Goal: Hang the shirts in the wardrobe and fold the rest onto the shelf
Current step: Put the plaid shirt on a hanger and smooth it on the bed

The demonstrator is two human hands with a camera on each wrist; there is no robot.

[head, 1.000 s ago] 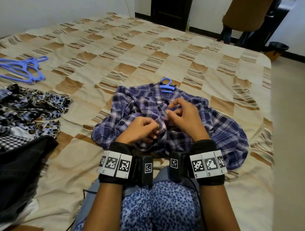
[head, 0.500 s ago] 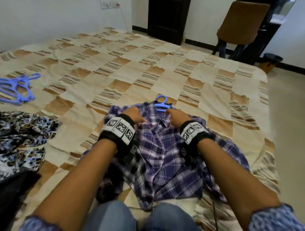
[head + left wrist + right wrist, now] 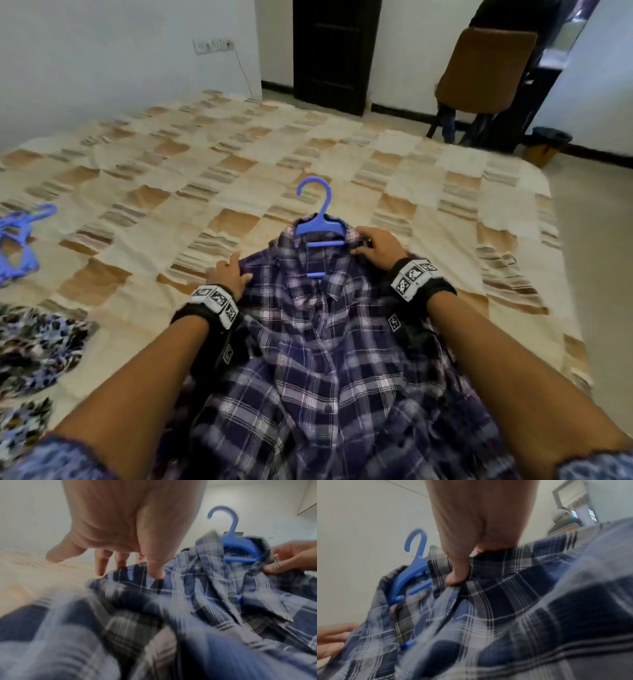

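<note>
A blue and white plaid shirt (image 3: 325, 377) is on a blue plastic hanger (image 3: 317, 222), whose hook sticks out past the collar. The shirt stretches from the bed towards my lap. My left hand (image 3: 239, 270) pinches the shirt's left shoulder, thumb on top (image 3: 156, 572) and fingers behind the cloth. My right hand (image 3: 363, 245) grips the right shoulder beside the collar, thumb (image 3: 457, 574) pressed on the fabric and fingers tucked under it. The hanger (image 3: 412, 568) shows inside the open collar in both wrist views.
The bed has a beige and brown checked cover (image 3: 239, 154). Several spare blue hangers (image 3: 17, 240) lie at its left edge, and a leopard-print garment (image 3: 34, 349) lies nearer me. Beyond the bed are a brown chair (image 3: 479, 75), a dark door (image 3: 335, 51) and a bin (image 3: 548, 144).
Both hands left the shirt's front, went up to the collar, then spread out to the shoulders. The hanger's hook now shows fully above the collar.
</note>
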